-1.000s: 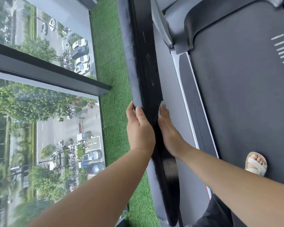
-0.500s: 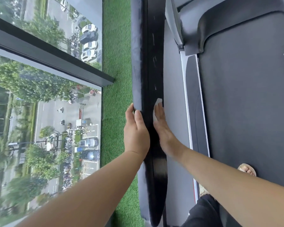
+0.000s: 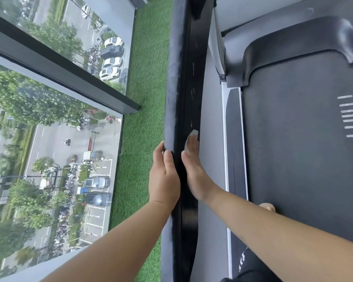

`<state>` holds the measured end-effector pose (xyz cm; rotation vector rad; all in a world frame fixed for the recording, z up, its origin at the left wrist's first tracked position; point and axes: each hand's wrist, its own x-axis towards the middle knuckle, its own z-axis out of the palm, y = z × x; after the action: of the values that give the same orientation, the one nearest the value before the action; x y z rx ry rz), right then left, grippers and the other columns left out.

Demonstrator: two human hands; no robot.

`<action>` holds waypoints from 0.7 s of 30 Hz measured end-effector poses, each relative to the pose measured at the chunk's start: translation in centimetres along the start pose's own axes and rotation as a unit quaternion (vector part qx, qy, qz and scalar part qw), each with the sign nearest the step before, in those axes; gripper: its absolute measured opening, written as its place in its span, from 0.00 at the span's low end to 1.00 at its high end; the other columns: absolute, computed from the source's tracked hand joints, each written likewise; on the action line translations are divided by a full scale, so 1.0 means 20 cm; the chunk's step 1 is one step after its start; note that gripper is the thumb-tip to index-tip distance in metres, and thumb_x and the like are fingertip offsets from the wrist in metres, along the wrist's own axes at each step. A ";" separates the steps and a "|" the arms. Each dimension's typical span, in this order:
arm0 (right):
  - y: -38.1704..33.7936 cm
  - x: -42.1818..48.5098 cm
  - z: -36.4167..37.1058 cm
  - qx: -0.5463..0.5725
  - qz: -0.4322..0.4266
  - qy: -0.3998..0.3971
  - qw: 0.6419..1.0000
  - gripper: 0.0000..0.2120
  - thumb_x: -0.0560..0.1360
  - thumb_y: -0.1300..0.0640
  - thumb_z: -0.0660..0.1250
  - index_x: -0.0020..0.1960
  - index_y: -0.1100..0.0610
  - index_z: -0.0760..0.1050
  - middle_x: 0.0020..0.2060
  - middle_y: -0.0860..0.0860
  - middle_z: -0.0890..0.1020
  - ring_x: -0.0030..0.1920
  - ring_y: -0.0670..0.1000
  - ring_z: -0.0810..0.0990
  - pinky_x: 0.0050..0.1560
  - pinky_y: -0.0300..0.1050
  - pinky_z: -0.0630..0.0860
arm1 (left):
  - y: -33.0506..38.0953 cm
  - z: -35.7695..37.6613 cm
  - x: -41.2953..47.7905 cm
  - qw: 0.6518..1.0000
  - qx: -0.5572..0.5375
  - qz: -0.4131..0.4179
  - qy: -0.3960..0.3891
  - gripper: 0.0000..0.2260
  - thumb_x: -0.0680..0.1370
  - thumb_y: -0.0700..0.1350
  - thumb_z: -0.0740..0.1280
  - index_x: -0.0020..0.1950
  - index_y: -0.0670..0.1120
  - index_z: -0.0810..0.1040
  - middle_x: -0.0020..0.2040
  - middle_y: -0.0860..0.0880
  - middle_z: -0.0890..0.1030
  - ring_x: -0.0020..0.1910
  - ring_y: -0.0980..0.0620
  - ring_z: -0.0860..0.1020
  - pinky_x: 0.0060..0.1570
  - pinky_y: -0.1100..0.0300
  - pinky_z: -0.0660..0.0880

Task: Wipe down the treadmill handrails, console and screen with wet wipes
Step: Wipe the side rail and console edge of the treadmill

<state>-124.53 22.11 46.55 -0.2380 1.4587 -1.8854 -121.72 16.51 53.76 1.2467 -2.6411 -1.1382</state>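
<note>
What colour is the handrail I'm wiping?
Black, glossy on top; the head view shows the handrail best.

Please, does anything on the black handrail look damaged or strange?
Yes. The handrail carries small pale marks in a line along its glossy top, ahead of the wet wipe under the right hand. Scratches or residue, I cannot tell.
</note>
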 end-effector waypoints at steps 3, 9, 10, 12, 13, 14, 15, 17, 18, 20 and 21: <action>-0.02 -0.03 0.03 -0.020 -0.061 0.001 0.998 0.23 0.79 0.44 0.44 0.67 0.33 0.34 0.71 0.33 0.33 0.71 0.34 0.32 0.73 0.41 0.33 | 0.01 0.00 0.00 1.000 0.003 -0.013 -0.001 0.18 0.83 0.50 0.50 0.74 0.53 0.61 0.55 0.59 0.69 0.55 0.60 0.67 0.53 0.64 0.62; -0.05 0.12 -0.03 0.042 0.056 0.060 0.996 0.48 0.67 0.21 0.45 0.78 0.48 0.39 0.76 0.40 0.40 0.74 0.37 0.38 0.76 0.48 0.39 | 0.00 0.00 0.02 1.000 0.016 -0.013 0.011 0.17 0.83 0.51 0.50 0.71 0.52 0.64 0.60 0.53 0.76 0.58 0.52 0.74 0.51 0.61 0.65; -0.06 0.12 -0.02 0.030 0.046 0.057 0.997 0.43 0.71 0.25 0.45 0.77 0.47 0.39 0.75 0.40 0.39 0.74 0.38 0.38 0.76 0.48 0.39 | 0.00 0.00 0.02 1.000 0.017 -0.015 0.011 0.17 0.83 0.51 0.50 0.70 0.52 0.64 0.61 0.52 0.76 0.58 0.51 0.74 0.52 0.60 0.66; -0.07 0.08 0.01 0.019 -0.001 0.040 0.999 0.25 0.80 0.38 0.43 0.72 0.41 0.36 0.72 0.37 0.37 0.74 0.38 0.35 0.75 0.44 0.35 | -0.01 0.01 0.02 1.000 0.015 -0.014 0.007 0.17 0.83 0.51 0.50 0.70 0.51 0.64 0.62 0.51 0.75 0.59 0.50 0.74 0.53 0.59 0.67; -0.05 0.06 0.02 0.009 -0.022 0.034 0.999 0.23 0.80 0.41 0.42 0.69 0.39 0.35 0.71 0.36 0.37 0.73 0.38 0.34 0.74 0.40 0.35 | 0.00 0.00 0.03 1.000 0.014 -0.014 0.003 0.17 0.83 0.51 0.50 0.70 0.51 0.64 0.61 0.52 0.75 0.58 0.50 0.74 0.53 0.59 0.67; -0.04 0.05 0.01 0.006 -0.041 0.027 0.999 0.23 0.78 0.40 0.43 0.69 0.38 0.36 0.72 0.35 0.36 0.73 0.37 0.35 0.73 0.38 0.35 | 0.00 -0.01 0.03 1.000 0.014 -0.017 -0.003 0.16 0.83 0.51 0.50 0.69 0.51 0.65 0.59 0.52 0.75 0.56 0.50 0.74 0.52 0.59 0.66; -0.04 0.05 -0.01 0.018 -0.035 0.027 0.999 0.26 0.77 0.38 0.43 0.72 0.39 0.36 0.73 0.36 0.37 0.73 0.37 0.36 0.74 0.38 0.36 | 0.02 -0.02 0.04 1.000 0.017 -0.019 -0.009 0.14 0.83 0.51 0.50 0.66 0.50 0.67 0.55 0.52 0.76 0.54 0.50 0.74 0.50 0.59 0.66; -0.05 0.11 -0.06 0.048 0.048 0.054 0.996 0.34 0.77 0.32 0.43 0.77 0.45 0.39 0.76 0.39 0.41 0.75 0.39 0.40 0.75 0.42 0.38 | 0.05 -0.06 0.09 0.999 0.046 -0.019 -0.023 0.11 0.83 0.50 0.50 0.57 0.47 0.68 0.45 0.50 0.76 0.50 0.45 0.74 0.46 0.57 0.65; -0.06 0.13 -0.07 0.046 0.079 0.059 0.994 0.33 0.78 0.34 0.43 0.77 0.47 0.38 0.76 0.41 0.41 0.75 0.40 0.40 0.75 0.44 0.39 | 0.08 -0.08 0.13 0.997 0.070 -0.018 -0.032 0.12 0.83 0.51 0.50 0.54 0.45 0.68 0.44 0.49 0.75 0.49 0.43 0.74 0.45 0.56 0.65; -0.10 0.12 -0.04 0.028 0.047 0.052 0.997 0.28 0.82 0.42 0.42 0.76 0.48 0.34 0.75 0.40 0.37 0.74 0.39 0.36 0.75 0.45 0.36 | 0.15 -0.11 0.24 0.993 0.101 -0.018 -0.053 0.16 0.83 0.53 0.48 0.58 0.44 0.68 0.48 0.48 0.73 0.51 0.46 0.72 0.48 0.55 0.64; -0.12 0.11 -0.01 0.028 0.008 0.038 0.999 0.27 0.82 0.43 0.43 0.74 0.46 0.32 0.74 0.38 0.34 0.73 0.38 0.34 0.75 0.44 0.35 | 0.20 -0.11 0.31 0.994 0.094 -0.021 -0.056 0.18 0.83 0.55 0.47 0.61 0.44 0.68 0.51 0.48 0.73 0.52 0.47 0.71 0.50 0.55 0.64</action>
<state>-127.23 21.10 48.01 -0.1295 1.4510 -1.9375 -127.93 12.68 56.03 1.3101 -2.8765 -1.0124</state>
